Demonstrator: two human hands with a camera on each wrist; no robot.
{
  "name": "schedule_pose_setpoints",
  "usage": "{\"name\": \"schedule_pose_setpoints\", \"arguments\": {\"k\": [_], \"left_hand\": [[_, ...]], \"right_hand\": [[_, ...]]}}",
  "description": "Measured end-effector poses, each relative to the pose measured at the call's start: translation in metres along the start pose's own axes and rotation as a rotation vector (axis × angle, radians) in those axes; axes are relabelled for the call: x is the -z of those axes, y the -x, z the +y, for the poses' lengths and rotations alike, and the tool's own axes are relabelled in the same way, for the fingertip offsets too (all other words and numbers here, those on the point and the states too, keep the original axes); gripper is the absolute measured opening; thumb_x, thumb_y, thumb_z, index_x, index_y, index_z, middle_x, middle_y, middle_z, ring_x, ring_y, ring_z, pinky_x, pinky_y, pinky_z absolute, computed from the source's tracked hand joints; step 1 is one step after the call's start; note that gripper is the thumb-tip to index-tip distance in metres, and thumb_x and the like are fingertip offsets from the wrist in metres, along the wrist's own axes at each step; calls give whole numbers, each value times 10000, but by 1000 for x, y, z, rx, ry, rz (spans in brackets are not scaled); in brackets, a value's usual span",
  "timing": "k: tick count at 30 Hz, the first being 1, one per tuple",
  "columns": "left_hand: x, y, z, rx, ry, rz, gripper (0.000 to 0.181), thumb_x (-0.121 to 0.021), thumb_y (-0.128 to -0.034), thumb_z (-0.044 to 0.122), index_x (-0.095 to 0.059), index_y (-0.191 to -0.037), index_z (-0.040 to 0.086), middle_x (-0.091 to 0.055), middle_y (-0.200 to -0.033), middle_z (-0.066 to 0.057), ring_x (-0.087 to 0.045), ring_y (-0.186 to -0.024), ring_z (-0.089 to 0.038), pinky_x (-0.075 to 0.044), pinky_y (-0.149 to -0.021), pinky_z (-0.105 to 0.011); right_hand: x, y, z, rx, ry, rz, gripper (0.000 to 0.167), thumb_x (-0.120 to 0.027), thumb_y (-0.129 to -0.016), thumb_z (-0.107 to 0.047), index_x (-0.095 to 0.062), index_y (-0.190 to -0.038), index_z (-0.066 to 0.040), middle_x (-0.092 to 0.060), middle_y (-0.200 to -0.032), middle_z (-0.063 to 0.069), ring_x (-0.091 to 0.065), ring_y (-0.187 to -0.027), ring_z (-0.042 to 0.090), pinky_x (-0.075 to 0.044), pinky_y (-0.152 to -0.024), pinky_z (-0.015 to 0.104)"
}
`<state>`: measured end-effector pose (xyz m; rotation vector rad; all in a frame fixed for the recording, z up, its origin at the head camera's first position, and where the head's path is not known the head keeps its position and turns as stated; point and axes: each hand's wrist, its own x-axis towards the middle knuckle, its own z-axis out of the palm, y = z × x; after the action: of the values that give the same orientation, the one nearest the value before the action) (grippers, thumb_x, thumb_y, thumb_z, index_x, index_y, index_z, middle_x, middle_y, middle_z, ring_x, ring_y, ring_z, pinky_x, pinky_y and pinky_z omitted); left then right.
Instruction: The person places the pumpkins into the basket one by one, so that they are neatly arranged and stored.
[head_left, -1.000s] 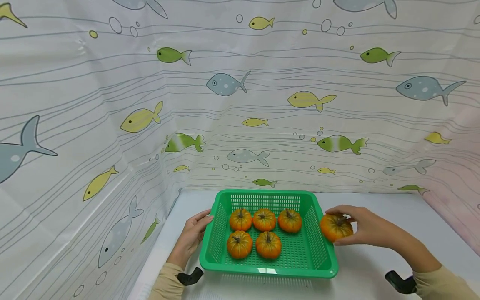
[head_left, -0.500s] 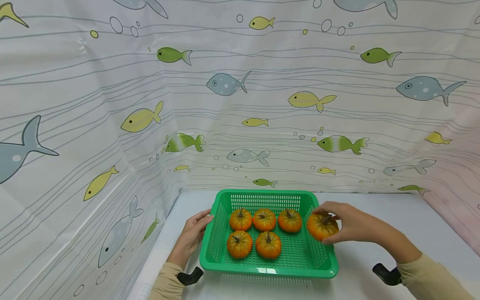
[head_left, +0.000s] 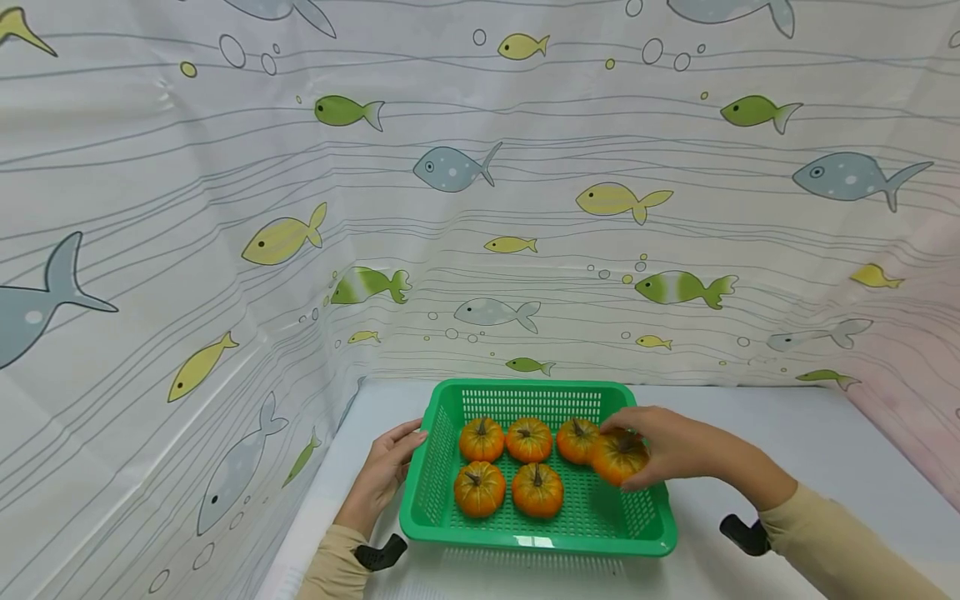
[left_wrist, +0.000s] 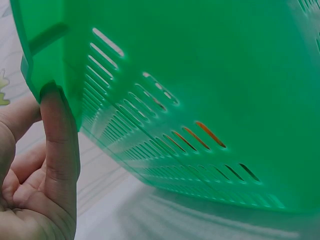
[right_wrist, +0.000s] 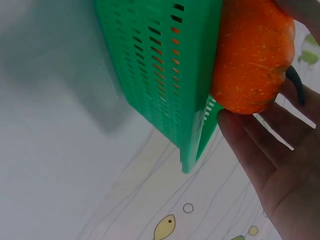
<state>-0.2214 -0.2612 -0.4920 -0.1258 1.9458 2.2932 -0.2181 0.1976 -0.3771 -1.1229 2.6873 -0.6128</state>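
Observation:
In the head view my right hand (head_left: 670, 444) grips a small orange pumpkin (head_left: 617, 458) over the right part of a green slotted basket (head_left: 536, 543). The right wrist view shows fingers and thumb spread around this pumpkin (right_wrist: 252, 57), its dark stem towards the palm, beside the basket's wall (right_wrist: 150, 55). Several similar pumpkins sit inside: a back row with a pumpkin (head_left: 529, 439) in its middle, and a front pair including another pumpkin (head_left: 479, 489). My left hand (head_left: 385, 471) holds the basket's left rim; its fingertips (left_wrist: 52, 100) meet the rim's underside in the left wrist view.
The basket stands on a white table (head_left: 750, 533). Behind and at the sides hangs a white sheet (head_left: 555, 292) printed with fish and wavy lines. A dark wrist mount (head_left: 381, 552) sits at the left cuff, another wrist mount (head_left: 744, 535) at the right.
My right hand has carried its pumpkin leftward, from outside the basket's right rim to over the inside, where it partly covers the rightmost back-row pumpkin. The left hand and basket have stayed put.

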Motion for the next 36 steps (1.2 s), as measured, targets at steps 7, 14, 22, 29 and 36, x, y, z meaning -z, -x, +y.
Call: {"name": "schedule_pose_setpoints", "arguments": {"k": [7,14,22,29,36], "left_hand": [[0,1,0,-1,-5,3,544,-657,-1015,126,-470,-1508,-9,-748,-1050,29,-755,-855,-69,-640,-736,-213],[1,1,0,-5,-4,-7,550,-650,-1020,130,-459,-1515,-14,-741,-1079,23,-755,-881,-74,-643,-763,-223],[1,2,0,-6,0,-20,553,-639,-1026,129,-446,-1522,-19,-738,-1081,32,-754,-882,-69,-642,-762,-217],[0,1,1,2,3,-14,554,-647,-1020,129,-452,-1519,-15,-742,-1072,27,-754,-873,-74,-642,-756,-221],[1,1,1,-2,-2,-13,549,-644,-1022,125,-455,-1519,-14,-745,-1074,29,-755,-877,-72,-642,-759,-219]], "right_hand": [[-5,-16,-7,-6,24,-80,682,-904,-759,-421,-663,-1331,-140,-669,-1329,-24,-617,-1170,171,-592,-1007,448],[-9,-34,-14,-64,37,-182,745,-935,-720,-350,-650,-1361,-99,-671,-1341,13,-607,-1154,192,-577,-1020,476],[-17,-56,-19,-150,128,-259,618,-950,-676,-339,-704,-1220,-179,-674,-1065,-121,-560,-933,94,-575,-851,321],[-21,-68,-28,-200,164,-307,460,-977,-658,-327,-690,-996,-204,-614,-844,-97,-526,-785,119,-522,-690,280],[-28,-72,-34,-172,234,-345,447,-995,-646,-366,-676,-913,-203,-583,-792,-112,-503,-750,96,-500,-669,241]]}}
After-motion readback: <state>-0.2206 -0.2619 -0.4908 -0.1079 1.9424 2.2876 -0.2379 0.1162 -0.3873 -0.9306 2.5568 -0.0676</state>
